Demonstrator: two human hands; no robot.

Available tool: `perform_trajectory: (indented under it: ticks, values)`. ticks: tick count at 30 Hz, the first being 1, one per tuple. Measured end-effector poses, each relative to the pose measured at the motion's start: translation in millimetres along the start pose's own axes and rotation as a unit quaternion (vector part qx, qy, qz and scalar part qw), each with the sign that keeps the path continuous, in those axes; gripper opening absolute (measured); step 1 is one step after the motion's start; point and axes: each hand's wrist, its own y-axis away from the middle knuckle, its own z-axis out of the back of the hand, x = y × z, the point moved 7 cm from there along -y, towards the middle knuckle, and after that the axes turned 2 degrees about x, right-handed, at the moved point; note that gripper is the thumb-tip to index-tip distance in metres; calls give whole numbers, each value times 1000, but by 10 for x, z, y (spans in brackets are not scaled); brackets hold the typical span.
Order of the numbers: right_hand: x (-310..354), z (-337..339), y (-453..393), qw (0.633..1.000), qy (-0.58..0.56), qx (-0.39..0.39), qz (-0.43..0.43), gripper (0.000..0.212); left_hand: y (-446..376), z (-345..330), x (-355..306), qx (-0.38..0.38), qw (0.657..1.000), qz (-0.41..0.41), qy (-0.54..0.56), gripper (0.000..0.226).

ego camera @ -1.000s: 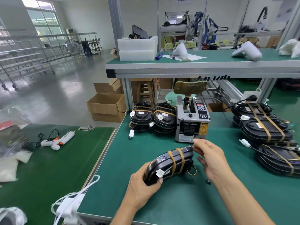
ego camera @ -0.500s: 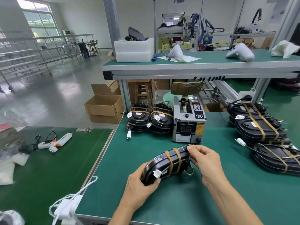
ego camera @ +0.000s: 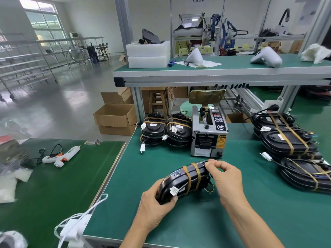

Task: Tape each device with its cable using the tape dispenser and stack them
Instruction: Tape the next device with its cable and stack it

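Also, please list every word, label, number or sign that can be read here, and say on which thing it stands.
"灯罩组装": grey sign on the back wall.
Yellow warning label on the tape dispenser: crossed symbol, print too small to read.
Round badge and control panel on the dispenser: blurred.
White stickers on the stacked devices: unreadable.
Sticker on the held device: unreadable.

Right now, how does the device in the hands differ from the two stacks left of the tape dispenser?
The held device is single, tilted on edge, gripped by the left hand and pinched by the right hand. The stacks lie flat, piled, untouched beside the tape dispenser. All are black, banded with tan tape and carry white connectors.
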Motion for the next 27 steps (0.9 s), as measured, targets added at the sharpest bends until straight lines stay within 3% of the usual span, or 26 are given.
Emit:
perform_trajectory:
  ticks: [12, 27]
  values:
    - [82, -27, 72, 992, 119, -22, 34, 8, -3, -6, 4, 0, 1000, 0, 8, 47]
    - [119, -26, 40, 991, 125, -41, -1, 12, 1, -10, -1, 6, 1000, 0, 10, 47]
